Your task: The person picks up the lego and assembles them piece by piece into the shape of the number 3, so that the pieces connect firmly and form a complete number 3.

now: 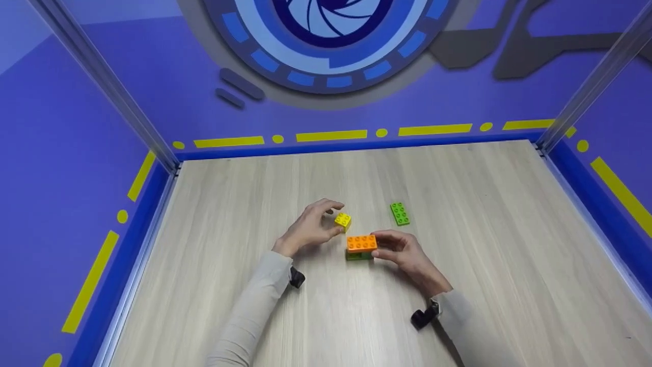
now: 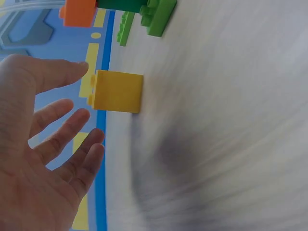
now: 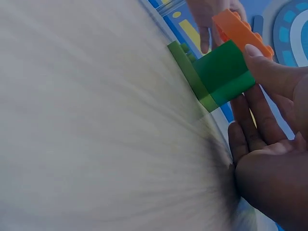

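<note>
My left hand (image 1: 310,224) is spread around a yellow brick (image 1: 343,220), thumb and fingers apart. In the left wrist view the yellow brick (image 2: 118,91) stands studs up on the table, beyond the fingertips. To its right, my right hand (image 1: 410,252) holds a small brick stack between thumb and fingers. An orange brick (image 1: 361,242) with two rows of studs tops this stack. Under it, the right wrist view shows a dark green block (image 3: 224,72) on a light green brick (image 3: 192,79). The right thumb lies at the joint of orange and dark green.
A separate light green brick (image 1: 400,214) lies studs up on the wooden table (image 1: 285,178), behind the right hand. Blue printed walls (image 1: 122,66) with metal corner posts enclose the table at the back and sides. Each wrist wears a black camera (image 1: 424,317).
</note>
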Tool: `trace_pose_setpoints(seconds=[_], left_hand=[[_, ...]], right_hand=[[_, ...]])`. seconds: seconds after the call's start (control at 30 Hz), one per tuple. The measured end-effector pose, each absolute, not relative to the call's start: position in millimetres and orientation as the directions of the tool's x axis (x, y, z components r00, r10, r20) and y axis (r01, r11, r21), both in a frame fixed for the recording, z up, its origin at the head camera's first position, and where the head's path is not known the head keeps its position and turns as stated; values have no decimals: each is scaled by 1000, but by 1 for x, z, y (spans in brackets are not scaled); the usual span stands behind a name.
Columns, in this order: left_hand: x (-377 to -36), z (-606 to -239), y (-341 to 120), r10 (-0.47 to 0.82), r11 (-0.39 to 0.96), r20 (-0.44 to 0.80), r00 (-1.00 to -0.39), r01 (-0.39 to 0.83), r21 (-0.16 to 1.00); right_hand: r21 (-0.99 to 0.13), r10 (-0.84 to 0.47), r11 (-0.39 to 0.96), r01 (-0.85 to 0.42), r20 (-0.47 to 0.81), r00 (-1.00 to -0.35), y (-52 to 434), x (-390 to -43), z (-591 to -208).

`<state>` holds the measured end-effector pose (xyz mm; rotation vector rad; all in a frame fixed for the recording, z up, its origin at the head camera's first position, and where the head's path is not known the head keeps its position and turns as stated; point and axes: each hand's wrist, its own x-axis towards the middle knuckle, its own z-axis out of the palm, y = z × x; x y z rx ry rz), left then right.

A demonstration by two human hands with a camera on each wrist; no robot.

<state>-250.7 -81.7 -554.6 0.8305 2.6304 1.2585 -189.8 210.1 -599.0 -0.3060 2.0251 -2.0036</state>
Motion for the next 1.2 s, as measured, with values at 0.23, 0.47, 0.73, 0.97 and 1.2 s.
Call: trace_pose_setpoints(seconds=[0.23, 0.47, 0.73, 0.97, 1.2], left_hand=[[-249, -567, -78, 477, 517, 65, -877, 340, 786], [-249, -572, -75, 456, 495, 47, -889, 297, 816], [-251, -575, -73, 443, 494, 72, -894, 310, 813], [-251, -574, -74, 435, 479, 88, -896, 312, 820], [-247, -573, -80, 432, 476, 108, -895, 328, 816]], right_hand=[[-998, -336, 36, 51, -60, -940, 210, -190, -599], [-999, -357, 20, 44, -48, -933, 210, -191, -598], [-998, -359, -37, 52, -35, -933, 210, -190, -597], [-995, -344, -84, 49, -17, -939, 210, -189, -598], [-995, -342, -90, 51, -18, -940, 209, -188, -597]])
